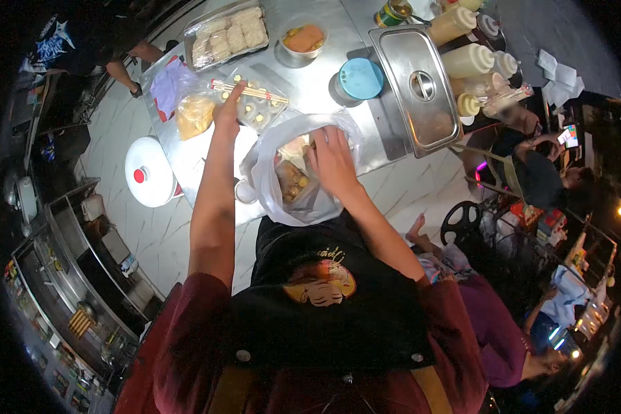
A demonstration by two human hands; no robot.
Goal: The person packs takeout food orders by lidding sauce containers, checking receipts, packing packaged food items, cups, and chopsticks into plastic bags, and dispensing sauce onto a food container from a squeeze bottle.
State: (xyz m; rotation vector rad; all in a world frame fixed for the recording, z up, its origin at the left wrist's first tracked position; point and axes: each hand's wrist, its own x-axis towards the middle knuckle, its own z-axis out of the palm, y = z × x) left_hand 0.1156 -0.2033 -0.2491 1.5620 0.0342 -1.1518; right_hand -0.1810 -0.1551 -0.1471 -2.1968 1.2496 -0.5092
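Note:
My left hand (229,114) is closed around several wrapped chopsticks (265,95), above a clear plastic tray (255,114) with small yellowish pieces in it. Near my body, a white plastic bag (261,162) stands with its mouth open. Down inside it is my right hand (334,165), its fingers bent; what they grip, if anything, is hidden. Also in the bag is a clear packet of brownish food (293,183), just left of my right fingers.
A film-wrapped tray (210,63), a bowl (303,40), a blue-lidded tub (360,79) and a lidded steel pan (421,90) stand on the steel table. Squeeze bottles (472,61) line the right. A white round lid (149,172) sits left. Other people are nearby.

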